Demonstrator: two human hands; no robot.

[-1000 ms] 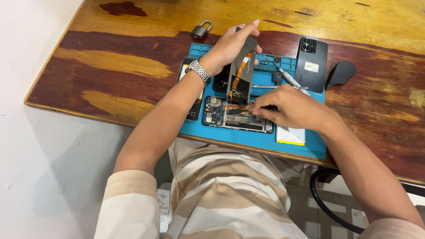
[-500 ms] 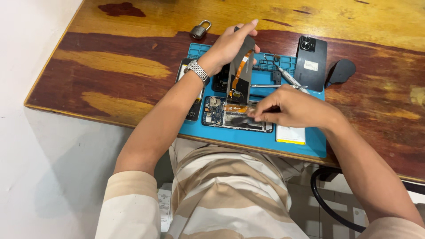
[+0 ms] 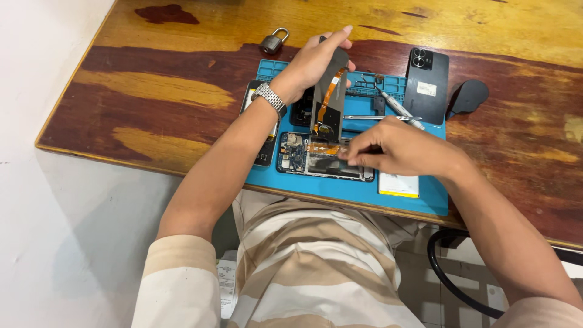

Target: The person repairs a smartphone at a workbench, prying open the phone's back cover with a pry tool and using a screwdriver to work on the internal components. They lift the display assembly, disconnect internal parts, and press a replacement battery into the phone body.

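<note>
An opened phone body [image 3: 303,157] with its circuit board exposed lies on a blue work mat [image 3: 340,189]. My left hand [image 3: 313,61], with a metal watch on the wrist, holds the phone's screen panel [image 3: 329,97] tilted up from the body; an orange flex cable runs down its back. My right hand [image 3: 395,147] rests over the right half of the phone body, fingers pinched at the flex cable's lower end. What the fingertips hold is hidden.
A black phone back cover [image 3: 427,85] and a dark rounded piece [image 3: 469,96] lie at the mat's far right. Tweezers [image 3: 376,118] and a screwdriver [image 3: 396,107] lie on the mat. A padlock [image 3: 273,42] sits behind it. A battery [image 3: 399,184] lies near the front edge of the wooden table [image 3: 146,91].
My right hand has edged slightly left over the phone body. The left hand keeps the screen panel raised in about the same place.
</note>
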